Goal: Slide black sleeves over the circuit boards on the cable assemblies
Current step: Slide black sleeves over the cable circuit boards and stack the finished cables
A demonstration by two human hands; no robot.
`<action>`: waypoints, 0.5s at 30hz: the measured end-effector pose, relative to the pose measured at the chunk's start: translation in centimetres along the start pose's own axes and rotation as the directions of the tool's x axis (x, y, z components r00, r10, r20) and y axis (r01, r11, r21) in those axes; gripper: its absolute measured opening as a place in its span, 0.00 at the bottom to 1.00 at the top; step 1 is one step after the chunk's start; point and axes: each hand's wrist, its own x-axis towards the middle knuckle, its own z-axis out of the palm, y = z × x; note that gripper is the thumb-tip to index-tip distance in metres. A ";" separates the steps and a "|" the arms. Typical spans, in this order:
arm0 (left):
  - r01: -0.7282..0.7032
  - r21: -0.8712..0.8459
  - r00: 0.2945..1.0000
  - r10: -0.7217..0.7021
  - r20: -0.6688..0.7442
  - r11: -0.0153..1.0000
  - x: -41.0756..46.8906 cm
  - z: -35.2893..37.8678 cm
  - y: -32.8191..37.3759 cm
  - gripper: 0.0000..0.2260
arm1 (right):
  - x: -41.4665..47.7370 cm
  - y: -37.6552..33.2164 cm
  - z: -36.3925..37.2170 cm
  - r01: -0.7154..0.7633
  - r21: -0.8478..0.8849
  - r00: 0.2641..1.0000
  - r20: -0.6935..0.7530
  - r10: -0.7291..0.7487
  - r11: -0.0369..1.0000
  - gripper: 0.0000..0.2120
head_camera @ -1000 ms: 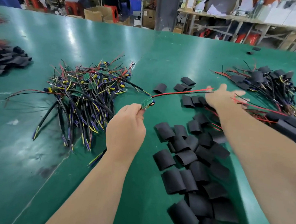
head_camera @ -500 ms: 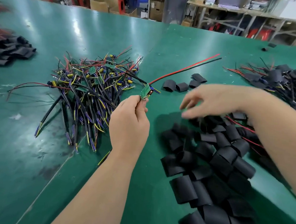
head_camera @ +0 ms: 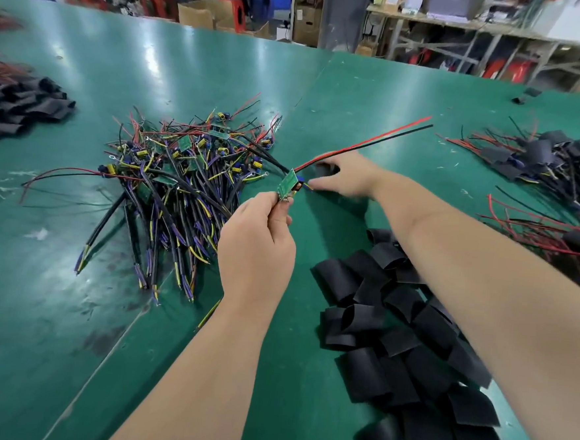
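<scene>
My left hand [head_camera: 255,248] pinches the lower end of a small green circuit board [head_camera: 287,184] and holds it up above the table. The board's red and black wires [head_camera: 366,142] stretch up and to the right. My right hand [head_camera: 349,179] is stretched out beyond the board, low over the table, and looks blurred. Its fingers and thumb lie on either side of a single black sleeve [head_camera: 327,169]; a firm hold on it is not clear. A heap of loose black sleeves [head_camera: 378,315] lies under my right forearm.
A tangled pile of bare cable assemblies [head_camera: 182,171] lies left of my left hand on the green table [head_camera: 35,305]. Sleeved assemblies [head_camera: 553,159] are heaped at the far right. More black sleeves [head_camera: 22,105] sit at the left edge. Shelves and boxes stand behind the table.
My right hand has moved from above the sleeve heap forward to the small group of sleeves beyond the board. My left hand has kept the board raised, almost still.
</scene>
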 end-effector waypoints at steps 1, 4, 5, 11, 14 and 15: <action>0.002 -0.006 1.000 -0.002 -0.002 1.000 0.0 0.0 0.0 0.10 | -0.9 -0.5 0.0 0.038 -0.017 0.999 -0.022 -0.039 0.999 0.24; -0.007 -0.003 1.000 0.007 0.003 1.000 0.0 0.0 0.0 0.10 | -5.0 -0.6 -0.5 0.081 -0.043 0.988 -0.128 -0.086 0.996 0.22; -0.013 0.003 1.000 0.013 0.008 1.000 0.0 0.0 0.0 0.10 | -6.6 -0.5 -0.7 0.088 -0.020 0.984 -0.156 -0.090 0.996 0.21; -0.052 0.015 0.995 0.050 0.087 0.999 -0.1 -0.1 0.2 0.11 | -16.7 -1.9 0.0 0.124 0.064 0.975 -0.191 -0.110 0.990 0.18; -0.084 0.006 0.984 0.082 0.155 0.996 -0.4 -0.4 0.6 0.10 | -20.2 -2.6 -0.2 0.110 0.165 0.918 -0.395 -0.037 0.980 0.10; -0.095 0.004 0.978 0.092 0.188 0.996 -0.5 -0.5 0.7 0.10 | -21.2 -2.5 -0.5 0.105 0.214 0.905 -0.426 -0.005 0.971 0.06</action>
